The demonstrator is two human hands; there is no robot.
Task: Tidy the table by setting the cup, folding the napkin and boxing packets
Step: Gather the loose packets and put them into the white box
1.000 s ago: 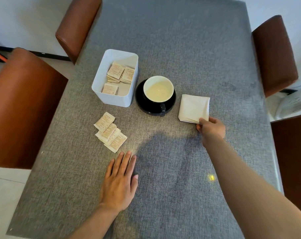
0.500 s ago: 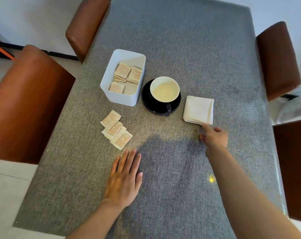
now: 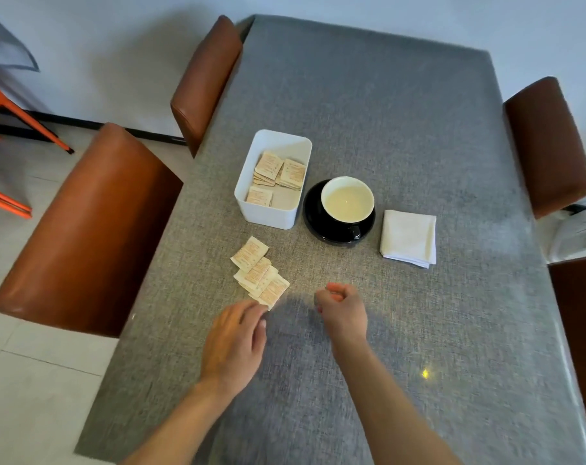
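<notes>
A head-worn camera looks down on a grey cloth-covered worktop (image 3: pixel 368 102) with brown chairs along both sides. Near the middle, a white cup (image 3: pixel 347 198) sits on a black saucer (image 3: pixel 321 226). To its right, a white napkin (image 3: pixel 408 237) lies folded into a neat square. To its left, an open white box (image 3: pixel 268 216) holds several paper packets. A short overlapping row of loose packets (image 3: pixel 259 275) lies on the cloth in front of the box, apart from it.

The left hand (image 3: pixel 233 344) reaches toward the nearest loose packet, its fingers (image 3: pixel 254 310) loosely bent and right at that packet's corner; whether they touch or grip it cannot be told. The right hand (image 3: pixel 342 312) hovers just beside the row with fingers curled inward, holding nothing visible.

The cup and napkin look settled, so the step in hand appears to be boxing the remaining packets. The next move likely calls for pinching the thin, flat packets off the cloth, perhaps by gathering them into a stack, then lifting them over the box wall and dropping them inside.
</notes>
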